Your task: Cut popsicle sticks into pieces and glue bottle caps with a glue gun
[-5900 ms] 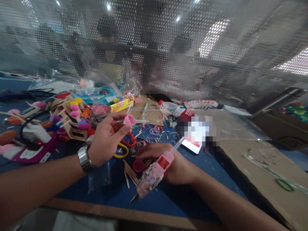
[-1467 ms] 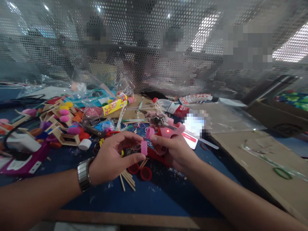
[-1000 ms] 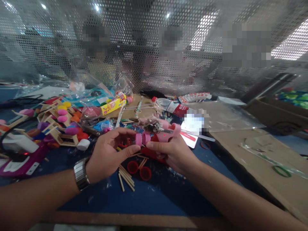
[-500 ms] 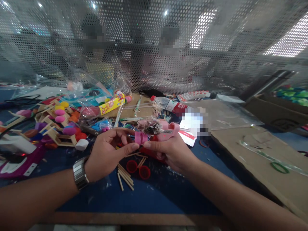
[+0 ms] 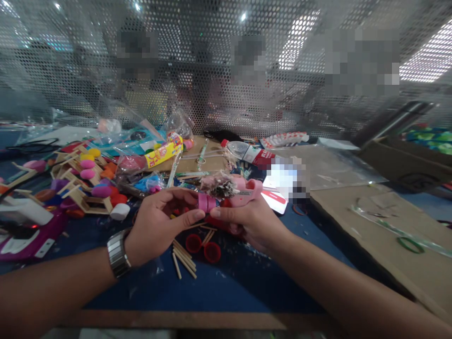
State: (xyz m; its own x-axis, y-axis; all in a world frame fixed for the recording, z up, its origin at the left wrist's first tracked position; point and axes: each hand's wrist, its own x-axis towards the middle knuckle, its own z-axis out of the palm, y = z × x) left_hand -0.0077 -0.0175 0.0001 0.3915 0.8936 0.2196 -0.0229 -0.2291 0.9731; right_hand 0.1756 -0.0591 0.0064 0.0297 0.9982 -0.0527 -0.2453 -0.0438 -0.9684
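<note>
Between my two hands, above the table, is a small pink plastic ring-like piece (image 5: 205, 202). My left hand (image 5: 160, 219), with a metal watch on the wrist, pinches its left side between thumb and curled fingers. My right hand (image 5: 252, 219) is closed, its thumb tip against the piece's right lower edge. Just behind the right hand show pink-handled scissors (image 5: 257, 188); I cannot tell whether it grips them. A frayed, pinkish-brown bundle (image 5: 224, 184) lies beside them. Below the hands sit joined red cups (image 5: 212, 253) and several thin wooden sticks (image 5: 183, 259). Fingertips behind the piece are hidden.
Colourful pieces and wooden frames (image 5: 92, 197) crowd the left, near a purple device (image 5: 35, 235). A plastic bottle (image 5: 249, 153) and a lit phone (image 5: 277, 190) lie behind. Cardboard (image 5: 381, 216) covers the right side. A perforated metal screen (image 5: 208, 61) stands behind the table.
The pink piece has turned slightly between my fingers; the dark slit seen in it earlier is now narrower. My hands stay almost in place.
</note>
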